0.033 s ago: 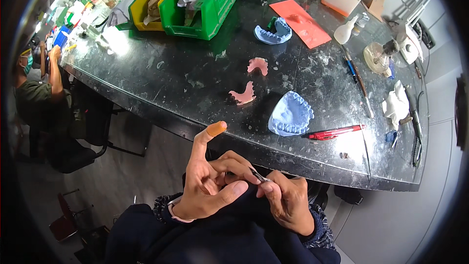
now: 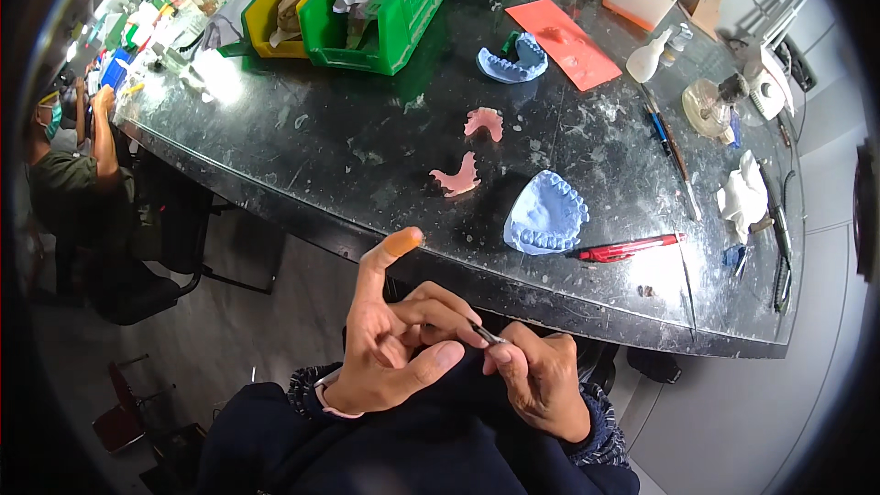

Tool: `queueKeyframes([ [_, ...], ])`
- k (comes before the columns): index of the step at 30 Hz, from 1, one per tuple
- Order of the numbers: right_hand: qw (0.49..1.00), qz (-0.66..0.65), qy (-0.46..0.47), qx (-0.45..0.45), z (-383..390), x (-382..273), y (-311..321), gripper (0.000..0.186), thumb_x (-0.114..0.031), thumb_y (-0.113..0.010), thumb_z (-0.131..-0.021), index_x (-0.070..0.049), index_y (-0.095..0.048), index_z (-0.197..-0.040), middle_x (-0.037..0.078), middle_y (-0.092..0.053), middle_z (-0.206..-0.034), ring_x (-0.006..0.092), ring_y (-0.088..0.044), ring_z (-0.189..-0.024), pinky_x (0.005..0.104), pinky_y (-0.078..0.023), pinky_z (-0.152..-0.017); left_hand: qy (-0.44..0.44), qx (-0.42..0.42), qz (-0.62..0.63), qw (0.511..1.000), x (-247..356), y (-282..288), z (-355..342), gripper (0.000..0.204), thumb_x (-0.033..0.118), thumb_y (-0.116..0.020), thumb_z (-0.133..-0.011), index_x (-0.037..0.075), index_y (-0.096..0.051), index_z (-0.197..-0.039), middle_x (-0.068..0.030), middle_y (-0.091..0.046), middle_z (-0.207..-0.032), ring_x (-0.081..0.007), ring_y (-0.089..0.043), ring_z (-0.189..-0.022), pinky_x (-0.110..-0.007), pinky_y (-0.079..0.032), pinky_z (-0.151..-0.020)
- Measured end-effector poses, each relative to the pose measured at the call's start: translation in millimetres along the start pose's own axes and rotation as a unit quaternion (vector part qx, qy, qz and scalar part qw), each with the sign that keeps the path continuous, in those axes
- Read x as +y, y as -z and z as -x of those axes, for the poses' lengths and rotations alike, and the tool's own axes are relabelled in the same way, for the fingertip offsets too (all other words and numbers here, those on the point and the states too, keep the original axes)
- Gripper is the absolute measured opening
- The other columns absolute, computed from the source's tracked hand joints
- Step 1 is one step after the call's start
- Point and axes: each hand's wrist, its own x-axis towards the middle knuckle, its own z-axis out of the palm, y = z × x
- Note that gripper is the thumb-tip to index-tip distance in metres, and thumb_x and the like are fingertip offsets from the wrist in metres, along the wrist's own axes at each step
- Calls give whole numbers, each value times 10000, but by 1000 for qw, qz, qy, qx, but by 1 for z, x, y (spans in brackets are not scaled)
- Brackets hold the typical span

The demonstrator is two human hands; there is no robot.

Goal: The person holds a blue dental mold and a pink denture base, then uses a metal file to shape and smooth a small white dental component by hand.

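Note:
My left hand is turned palm up in front of the table edge. Its index finger is raised and wears an orange covering on the tip; the thumb stands apart and the other fingers bend toward my right hand. Between the thumb and fingers of that right hand is a small, shiny metal tool, whose far end meets a left fingertip. Its exact kind is too small to make out. Beyond the hands, a blue dental cast and two pink dental plates lie on the dark table.
Another blue cast sits beside a pink-red sheet. Green and yellow bins stand at the back. A red pen-like tool, slim instruments, a glass burner and a crumpled tissue lie rightward. A masked person sits far left.
The small metal tool in my right hand has tilted very slightly, and my raised left index finger has shifted a touch. Everything else stays put.

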Motion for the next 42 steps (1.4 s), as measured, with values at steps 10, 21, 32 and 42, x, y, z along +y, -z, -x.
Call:
queueKeyframes([
  [10,999,32,38,-16,6,5,-5,214,-165,-555,-874,-37,-498,-712,72,-486,-515,226,-497,-391,319,-360,-363,-132,111,-87,981,-3,-5,-6,920,-24,-729,-692,24,-78,-1341,-109,-640,-698,-166,-587,-799,-309,-497,-806],
  [21,996,85,12,22,21,9,12,158,-163,-569,-861,-48,-535,-757,72,-473,-499,232,-499,-409,320,-363,-380,-216,275,-200,915,24,15,-40,754,-28,-654,-748,27,-202,-1349,-47,-594,-690,-63,-531,-605,-191,-463,-629],
  [32,996,31,-8,80,48,11,63,139,-150,-550,-863,-19,-588,-891,97,-610,-706,230,-586,-547,292,-455,-504,-159,232,-445,851,4,41,-65,552,-71,-695,-701,-17,-460,-1199,-120,-610,-921,-95,-575,-711,-193,-490,-675],
  [42,907,249,-78,329,65,12,109,144,11,-675,-682,-13,-587,-794,74,-601,-678,104,-433,-417,223,-329,-398,-287,291,-463,786,0,51,-53,329,-52,-620,-784,-50,-512,-1096,-131,-577,-993,-159,-561,-926,-259,-493,-788],
])
